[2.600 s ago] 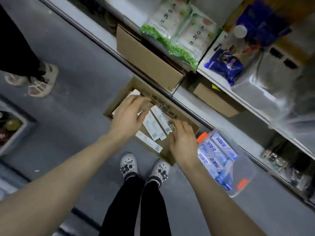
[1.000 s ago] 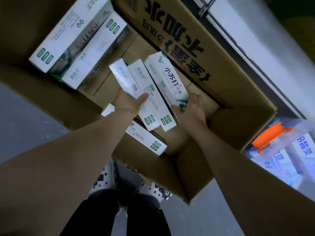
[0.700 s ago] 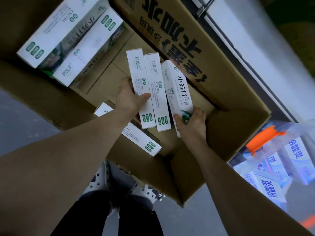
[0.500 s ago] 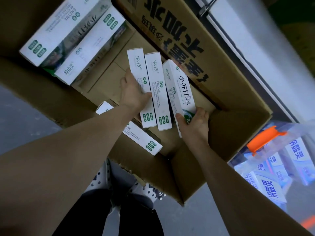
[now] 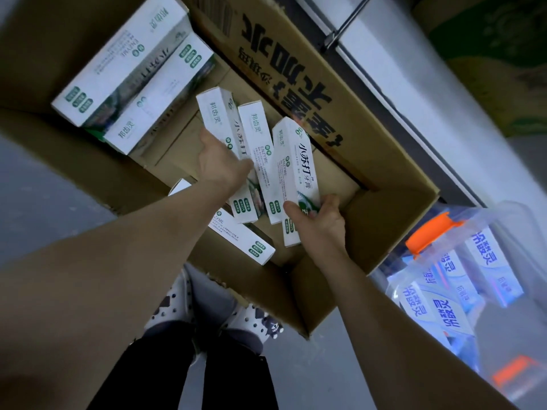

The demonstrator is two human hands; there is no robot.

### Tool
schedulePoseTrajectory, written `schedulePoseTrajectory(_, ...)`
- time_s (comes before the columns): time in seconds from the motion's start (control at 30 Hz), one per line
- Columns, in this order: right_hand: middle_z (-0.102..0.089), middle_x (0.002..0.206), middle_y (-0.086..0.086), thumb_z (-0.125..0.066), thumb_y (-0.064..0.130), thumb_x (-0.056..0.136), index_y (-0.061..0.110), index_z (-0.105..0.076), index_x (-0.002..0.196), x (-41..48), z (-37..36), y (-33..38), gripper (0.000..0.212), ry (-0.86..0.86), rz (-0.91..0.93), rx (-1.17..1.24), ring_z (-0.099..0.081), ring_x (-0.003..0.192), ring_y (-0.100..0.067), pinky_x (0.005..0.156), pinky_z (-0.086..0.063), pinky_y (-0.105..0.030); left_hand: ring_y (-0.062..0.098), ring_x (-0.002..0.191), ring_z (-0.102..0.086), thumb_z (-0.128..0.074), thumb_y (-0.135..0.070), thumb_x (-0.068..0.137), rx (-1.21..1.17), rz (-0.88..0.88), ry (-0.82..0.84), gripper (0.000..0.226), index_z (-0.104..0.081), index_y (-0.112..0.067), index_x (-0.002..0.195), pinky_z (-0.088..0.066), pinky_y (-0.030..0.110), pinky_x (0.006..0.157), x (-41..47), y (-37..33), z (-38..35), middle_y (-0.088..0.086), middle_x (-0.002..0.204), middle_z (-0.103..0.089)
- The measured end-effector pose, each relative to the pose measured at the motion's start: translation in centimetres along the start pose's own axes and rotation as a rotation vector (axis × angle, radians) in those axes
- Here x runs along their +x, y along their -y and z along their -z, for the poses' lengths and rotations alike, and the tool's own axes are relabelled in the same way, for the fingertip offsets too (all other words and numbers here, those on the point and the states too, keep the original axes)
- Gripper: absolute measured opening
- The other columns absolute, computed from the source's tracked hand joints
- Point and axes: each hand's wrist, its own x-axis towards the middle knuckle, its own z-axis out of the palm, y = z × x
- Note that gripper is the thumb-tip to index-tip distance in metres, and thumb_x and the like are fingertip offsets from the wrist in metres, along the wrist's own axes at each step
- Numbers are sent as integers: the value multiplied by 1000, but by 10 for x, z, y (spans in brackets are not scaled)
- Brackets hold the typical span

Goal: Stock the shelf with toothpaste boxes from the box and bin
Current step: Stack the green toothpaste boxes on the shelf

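I look down into an open cardboard box (image 5: pixel 393 220) on the floor. My left hand (image 5: pixel 220 162) grips the left side of a bundle of three white-and-green toothpaste boxes (image 5: pixel 260 161) held upright inside it. My right hand (image 5: pixel 318 218) grips the lower end of the rightmost box (image 5: pixel 299 170). Another toothpaste box (image 5: pixel 239 235) lies flat on the box bottom under my left wrist. Two larger white toothpaste packs (image 5: pixel 139 81) lean in the far left corner.
A clear plastic bin (image 5: pixel 485 279) with orange latches (image 5: pixel 429 233) holds several blue toothpaste boxes at the right. The grey shelf edge (image 5: pixel 414 93) runs diagonally past the cardboard box. My feet in patterned shoes (image 5: pixel 213 315) stand on the grey floor below.
Both hands gathered the three toothpaste boxes from lying flat and raised them more upright; the bundle has fanned slightly, with the rightmost box tilting out toward my right hand.
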Motion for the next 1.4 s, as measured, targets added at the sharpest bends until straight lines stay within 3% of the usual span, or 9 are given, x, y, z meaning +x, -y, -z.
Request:
schedulePoseTrajectory(0.23,-63,107,-1,-72,46,81,19,-37,116,-54,41,28,56,134,-25,-64,-63,73,-12,51,-48,-20,22,88,-72,-75,-12,73,-208,38,262,66,-43,-11,131,-60,49,73,-60,-7,63,5,114,-69)
schedulePoseTrajectory(0.37,-61,105,2,-71,60,77,24,-34,115,-107,69,53,64,165,71,-155,-61,90,-21,72,-50,-31,24,92,-70,-71,-3,81,-260,3,325,38,-56,-16,114,-56,53,83,-114,-25,100,6,112,-70)
schedulePoseTrajectory(0.5,-62,106,2,-63,63,82,21,-39,119,-155,93,77,60,156,115,-49,-61,93,-22,77,-48,-31,27,91,-70,-66,-4,87,-266,-1,390,27,-54,-28,92,-55,52,86,-168,-50,137,5,106,-71)
schedulePoseTrajectory(0.83,-63,121,-6,-47,72,83,22,-57,127,-272,166,130,68,-8,272,38,-57,117,-23,98,-48,-41,26,91,-70,-65,-9,87,-230,-109,426,59,-35,-25,136,-58,51,76,-293,-120,240,6,112,-68)
schedulePoseTrajectory(1.0,-60,118,-4,-54,67,81,20,-58,127,-352,229,163,66,-113,319,49,-57,111,-20,96,-48,-37,16,81,-69,-59,-23,95,-255,-219,430,40,-38,-25,130,-54,32,60,-371,-175,298,4,111,-68)
schedulePoseTrajectory(1.1,-53,110,0,-67,47,85,14,-58,121,-395,266,178,50,-184,345,95,-54,108,-20,92,-45,-34,19,90,-67,-61,-31,94,-211,-308,422,41,-40,-23,128,-56,41,77,-414,-210,329,2,111,-66)
schedulePoseTrajectory(1.17,-53,110,-2,-70,52,80,19,-54,114,-425,291,186,49,-235,358,130,-59,98,-23,88,-50,-37,22,97,-67,-65,-37,89,-166,-384,412,44,-42,-22,125,-54,49,89,-445,-233,350,-1,111,-64)
schedulePoseTrajectory(1.27,-59,106,-3,-67,60,71,20,-54,110,-466,328,198,58,-313,430,130,-61,91,-23,81,-53,-41,26,97,-67,-66,-39,83,-129,-489,408,47,-43,-18,119,-54,53,89,-490,-264,376,3,106,-65)
schedulePoseTrajectory(1.4,-53,108,-1,-73,37,83,17,-56,113,-523,382,209,40,-420,523,97,-54,96,-19,82,-46,-35,21,96,-66,-64,-36,89,-119,-632,442,43,-45,-17,122,-54,46,89,-550,-304,398,3,109,-66)
